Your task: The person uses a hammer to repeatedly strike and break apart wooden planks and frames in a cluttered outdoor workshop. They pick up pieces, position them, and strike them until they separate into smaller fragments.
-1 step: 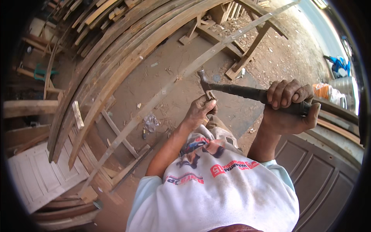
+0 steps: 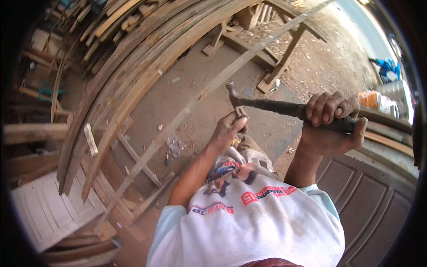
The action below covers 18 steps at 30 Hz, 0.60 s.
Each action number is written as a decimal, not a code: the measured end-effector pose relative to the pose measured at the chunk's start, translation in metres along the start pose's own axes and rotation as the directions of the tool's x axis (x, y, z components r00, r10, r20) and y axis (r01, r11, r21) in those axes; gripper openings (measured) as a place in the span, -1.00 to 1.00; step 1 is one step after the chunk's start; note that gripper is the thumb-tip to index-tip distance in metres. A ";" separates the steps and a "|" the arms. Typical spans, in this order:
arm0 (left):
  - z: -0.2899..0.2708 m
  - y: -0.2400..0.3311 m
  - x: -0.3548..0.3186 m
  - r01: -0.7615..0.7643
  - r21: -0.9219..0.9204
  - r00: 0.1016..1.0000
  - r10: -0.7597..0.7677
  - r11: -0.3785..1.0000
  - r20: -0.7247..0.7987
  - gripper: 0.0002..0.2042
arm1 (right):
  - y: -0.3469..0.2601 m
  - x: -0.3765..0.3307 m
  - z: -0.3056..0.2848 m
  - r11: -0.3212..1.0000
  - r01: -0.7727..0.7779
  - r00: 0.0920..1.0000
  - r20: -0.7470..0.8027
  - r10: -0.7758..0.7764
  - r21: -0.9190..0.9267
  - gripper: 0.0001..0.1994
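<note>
My right hand (image 2: 331,113) is wrapped round the dark handle of a hammer (image 2: 275,106), which lies nearly level across the view. The hammer's metal head points left, above my left hand (image 2: 230,130). That hand is closed, thumb and fingers pinching a small brownish piece (image 2: 240,112) with a pale edge, right beside the hammer's neck. The piece seems to touch the hammer there; its kind is too small to make out, and the fingers hide its lower part.
A long wooden strip (image 2: 178,121) runs diagonally just beyond my hands. Thick curved beams (image 2: 129,95) and stacked timber stand left. A wooden trestle (image 2: 284,62) is at the far right. A white panelled door (image 2: 55,209) and a dark door (image 2: 369,196) flank me. Shavings litter the floor.
The surroundings have shifted slightly in view. Both hands keep their grips, and the hammer stays almost in the same place by the small piece.
</note>
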<state>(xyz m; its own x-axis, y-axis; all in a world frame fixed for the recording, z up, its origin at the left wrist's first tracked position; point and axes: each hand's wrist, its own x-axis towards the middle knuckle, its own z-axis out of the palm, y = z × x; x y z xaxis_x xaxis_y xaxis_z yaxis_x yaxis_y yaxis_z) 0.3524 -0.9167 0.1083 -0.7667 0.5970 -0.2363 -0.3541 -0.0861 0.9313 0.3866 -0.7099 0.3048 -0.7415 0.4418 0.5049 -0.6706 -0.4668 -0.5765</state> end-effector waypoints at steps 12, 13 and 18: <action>-0.059 -0.010 -0.066 0.173 -0.686 0.970 0.000 0.706 0.244 -0.84 | 0.011 -0.054 0.058 0.981 0.179 0.957 -0.246 -0.155 0.077 -0.54; -0.060 -0.015 -0.075 0.178 -0.769 0.968 0.030 0.614 0.249 -0.83 | 0.015 -0.061 0.068 0.981 0.175 0.960 -0.238 -0.150 0.084 -0.54; -0.088 -0.015 -0.120 0.143 -0.279 0.980 -0.097 0.950 0.174 -0.85 | 0.017 -0.099 0.095 0.980 0.144 0.963 -0.209 -0.171 -0.136 -0.52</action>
<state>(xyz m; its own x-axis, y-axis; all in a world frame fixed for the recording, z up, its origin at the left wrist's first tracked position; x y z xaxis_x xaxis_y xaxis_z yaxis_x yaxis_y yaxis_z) 0.4030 -1.0574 0.0985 -0.6238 0.7322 -0.2733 -0.5953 -0.2186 0.7732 0.4464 -0.8346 0.3062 -0.5954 0.6652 0.4505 -0.7617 -0.2892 -0.5797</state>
